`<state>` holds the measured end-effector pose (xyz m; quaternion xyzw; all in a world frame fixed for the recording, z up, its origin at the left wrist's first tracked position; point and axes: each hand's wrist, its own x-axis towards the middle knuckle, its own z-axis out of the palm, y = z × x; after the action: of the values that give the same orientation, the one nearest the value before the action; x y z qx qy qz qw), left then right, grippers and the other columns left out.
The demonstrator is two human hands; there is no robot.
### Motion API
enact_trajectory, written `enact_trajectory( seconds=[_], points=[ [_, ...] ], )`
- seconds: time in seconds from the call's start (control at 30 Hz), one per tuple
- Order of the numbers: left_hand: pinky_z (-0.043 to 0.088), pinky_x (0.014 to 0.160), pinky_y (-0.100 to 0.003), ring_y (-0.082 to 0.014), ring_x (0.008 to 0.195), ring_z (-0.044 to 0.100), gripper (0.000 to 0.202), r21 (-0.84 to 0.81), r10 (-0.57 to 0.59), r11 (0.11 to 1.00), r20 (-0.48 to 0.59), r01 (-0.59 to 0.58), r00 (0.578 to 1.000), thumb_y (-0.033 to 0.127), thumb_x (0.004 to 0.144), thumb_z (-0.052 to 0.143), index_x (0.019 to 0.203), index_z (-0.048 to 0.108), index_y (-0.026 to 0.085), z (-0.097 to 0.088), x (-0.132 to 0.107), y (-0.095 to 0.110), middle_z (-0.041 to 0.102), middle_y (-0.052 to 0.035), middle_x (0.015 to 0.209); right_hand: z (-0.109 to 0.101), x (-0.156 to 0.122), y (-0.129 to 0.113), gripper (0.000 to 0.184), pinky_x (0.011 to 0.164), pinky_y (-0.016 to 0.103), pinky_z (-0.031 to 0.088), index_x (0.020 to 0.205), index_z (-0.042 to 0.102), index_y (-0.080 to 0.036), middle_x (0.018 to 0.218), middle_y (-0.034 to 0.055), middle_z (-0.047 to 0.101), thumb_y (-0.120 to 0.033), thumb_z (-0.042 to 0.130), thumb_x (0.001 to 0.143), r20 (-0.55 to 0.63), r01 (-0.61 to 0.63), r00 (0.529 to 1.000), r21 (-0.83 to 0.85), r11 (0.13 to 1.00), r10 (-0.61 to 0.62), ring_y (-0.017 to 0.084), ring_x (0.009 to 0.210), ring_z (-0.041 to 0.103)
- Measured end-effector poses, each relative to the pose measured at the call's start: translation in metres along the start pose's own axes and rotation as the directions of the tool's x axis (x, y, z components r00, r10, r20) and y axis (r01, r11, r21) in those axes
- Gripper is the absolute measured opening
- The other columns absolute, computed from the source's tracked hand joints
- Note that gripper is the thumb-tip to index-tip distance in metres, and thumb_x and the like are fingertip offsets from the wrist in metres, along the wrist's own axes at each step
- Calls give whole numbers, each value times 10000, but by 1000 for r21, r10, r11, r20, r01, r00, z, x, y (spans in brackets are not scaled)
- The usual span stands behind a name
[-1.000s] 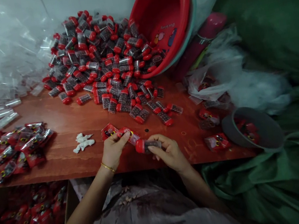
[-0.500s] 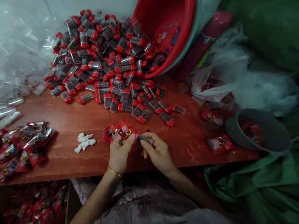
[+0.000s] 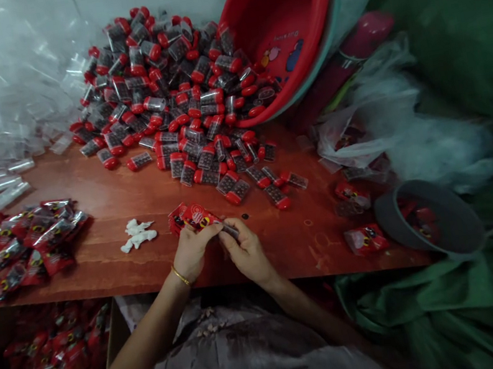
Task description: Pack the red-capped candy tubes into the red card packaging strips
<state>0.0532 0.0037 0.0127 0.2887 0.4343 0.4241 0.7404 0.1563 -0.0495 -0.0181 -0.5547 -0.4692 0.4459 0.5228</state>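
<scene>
My left hand is closed on a red printed plastic packet, its thumb pressed along the packet's right end. In my right hand, the fingers pinch a small clear container with dark contents. That container meets the packet's right end; how far it sits inside is hidden by my fingers. More red packet material lies just left of the held packet. Beyond my hands spreads a heap of small clear containers with red caps. A tiny dark piece rests on the table above my right hand.
Filled red packets lie at left on the brown table, near crumpled white tissue. A red basin leans behind the heap. A grey bowl stands at right. An open cardboard box holds red packets below.
My right hand has moved left, bringing the clear container against the packet's end. Less of the container shows now. The tiny dark piece stands clear of my fingers.
</scene>
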Motion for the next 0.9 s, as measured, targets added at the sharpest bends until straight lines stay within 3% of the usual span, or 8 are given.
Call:
enact_trajectory(
  seconds=[0.13,0.23,0.4,0.53,0.7,0.77,0.83,0.9],
  points=[
    [383,396,-196,-72,418,457,335,23,-10,1000,61,8,998,437,584,760,654,647,129,-2,-2,1,569,17,522,3,-4,0,240,501,219,443,1011,497,-233,709,-36,550,-431,473,879,79,-63,996,181,982,49,84,501,485],
    [310,346,-165,-44,381,402,352,73,9,997,49,-12,999,439,587,766,672,648,118,-4,-4,-5,540,26,498,-2,-8,-3,257,526,228,470,992,511,-217,773,-12,621,-437,496,861,171,-85,984,204,975,50,77,491,526],
    [368,339,-192,-57,353,400,395,20,-111,994,106,109,988,476,550,782,586,589,133,-7,-6,-17,470,60,432,-5,1,4,291,410,200,407,696,483,-208,538,-42,593,-468,566,798,110,-80,991,-3,997,79,89,392,517],
    [502,565,-218,-98,546,595,372,-62,-198,977,92,204,976,416,525,820,686,647,129,-13,-7,-10,660,-13,640,5,22,7,398,428,218,389,548,423,-222,440,-59,493,-504,624,744,-49,102,992,-236,966,-117,94,393,462],
    [531,722,-298,-177,737,679,283,-93,-195,977,-40,190,980,358,606,790,756,659,157,-52,8,38,715,-59,785,-16,48,1,264,759,318,460,777,597,-210,787,61,663,-470,563,813,-18,301,898,-702,645,-439,192,786,589],
    [529,723,-272,-154,752,676,214,-145,-71,989,-212,40,975,388,716,701,746,646,183,-79,18,67,709,-31,755,-43,53,6,306,876,385,417,958,608,-170,1032,131,644,-436,492,860,-101,184,875,-835,518,-474,245,989,552],
    [520,744,-241,-124,781,668,220,-162,58,978,-381,-129,923,407,795,612,736,626,196,-103,26,90,712,-22,800,-71,53,19,370,892,453,389,1053,591,-109,1129,198,598,-406,496,854,-287,-74,842,-900,429,-457,304,1055,507],
    [513,796,-258,-133,860,664,280,-126,170,958,-471,-256,866,470,812,559,749,619,204,-116,30,98,714,-33,908,-90,49,35,335,911,482,370,1096,584,-89,1145,208,599,-297,475,857,-303,-155,861,-921,358,-409,325,1104,474]
  ],
)
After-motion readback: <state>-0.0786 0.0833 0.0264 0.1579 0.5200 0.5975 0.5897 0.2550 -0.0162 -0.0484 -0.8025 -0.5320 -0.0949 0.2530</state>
